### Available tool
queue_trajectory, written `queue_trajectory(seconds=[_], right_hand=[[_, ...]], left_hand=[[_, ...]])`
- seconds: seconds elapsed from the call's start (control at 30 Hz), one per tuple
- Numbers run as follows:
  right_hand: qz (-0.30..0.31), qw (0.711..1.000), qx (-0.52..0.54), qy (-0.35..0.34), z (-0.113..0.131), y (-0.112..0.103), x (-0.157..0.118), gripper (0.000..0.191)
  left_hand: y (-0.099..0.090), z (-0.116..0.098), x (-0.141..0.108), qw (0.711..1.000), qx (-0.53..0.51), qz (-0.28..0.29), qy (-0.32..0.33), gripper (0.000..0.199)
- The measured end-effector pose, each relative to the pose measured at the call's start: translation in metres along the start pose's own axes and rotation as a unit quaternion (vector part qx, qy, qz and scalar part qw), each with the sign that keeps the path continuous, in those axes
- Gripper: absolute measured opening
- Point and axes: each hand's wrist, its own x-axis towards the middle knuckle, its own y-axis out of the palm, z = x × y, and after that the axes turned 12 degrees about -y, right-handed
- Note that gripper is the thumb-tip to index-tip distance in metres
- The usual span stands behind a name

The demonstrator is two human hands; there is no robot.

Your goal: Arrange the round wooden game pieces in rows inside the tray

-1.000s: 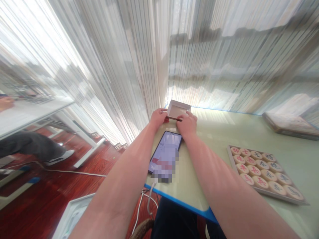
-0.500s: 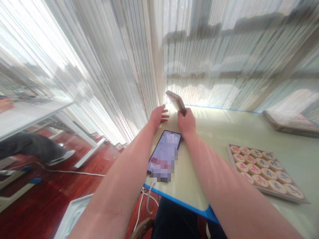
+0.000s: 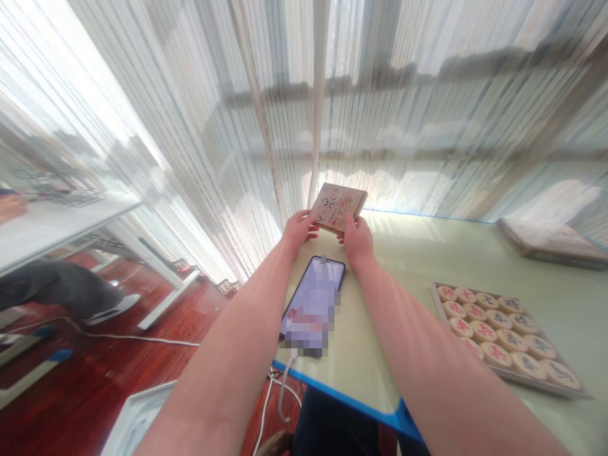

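A flat, printed Chinese chess box (image 3: 340, 206) is held up above the far end of the table, its decorated face with dark characters tilted towards me. My right hand (image 3: 357, 238) grips its lower right corner, thumb on the printed face. At the lower left edge, my left hand (image 3: 300, 228) has closed on the box too, fingers partly beneath it. Whether this is a whole box or only its lid, I cannot tell. Between my forearms lies a phone (image 3: 316, 297), its screen lit and partly blurred out, with a cable plugged into its lower end.
On the right, a shallow tray (image 3: 515, 380) holds several round Chinese chess pieces (image 3: 500, 318) with red and black characters. Another flat box (image 3: 553, 237) lies behind it. Sheer curtains (image 3: 266, 126) hang past the table. A person's leg (image 3: 71, 288) shows under a white table (image 3: 71, 215).
The box has turned from nearly edge-on to show its printed face. My left hand, apart from it before with spread fingers, now holds its left side.
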Motion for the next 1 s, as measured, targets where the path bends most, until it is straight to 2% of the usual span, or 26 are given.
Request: queue_trajectory(seconds=[0.27,0.37,0.53,0.67,0.83,1.0], right_hand=[[-0.060,0.992,0.107,0.000,0.001,-0.003,-0.002,0.069],[-0.063,0.993,0.098,-0.002,0.000,-0.003,-0.001,0.064],[-0.054,0.994,0.090,0.001,-0.002,-0.001,0.000,0.035],[-0.052,0.998,0.039,-0.017,-0.004,0.000,0.000,0.029],[-0.012,0.999,-0.032,-0.029,-0.003,-0.002,-0.001,0.032],[-0.008,0.998,-0.041,-0.043,-0.002,-0.004,-0.001,0.032]], left_hand=[[-0.002,-0.005,0.001,0.992,-0.125,0.022,0.021,0.015],[0.000,-0.006,-0.001,0.989,-0.145,0.010,0.015,0.010],[-0.004,-0.005,0.003,0.986,-0.167,-0.021,0.004,0.006],[-0.007,-0.009,0.003,0.979,-0.199,-0.035,-0.020,0.022],[-0.003,-0.016,-0.007,0.977,-0.209,0.007,-0.049,0.047],[-0.002,-0.012,-0.006,0.979,-0.196,-0.007,-0.047,0.067]])
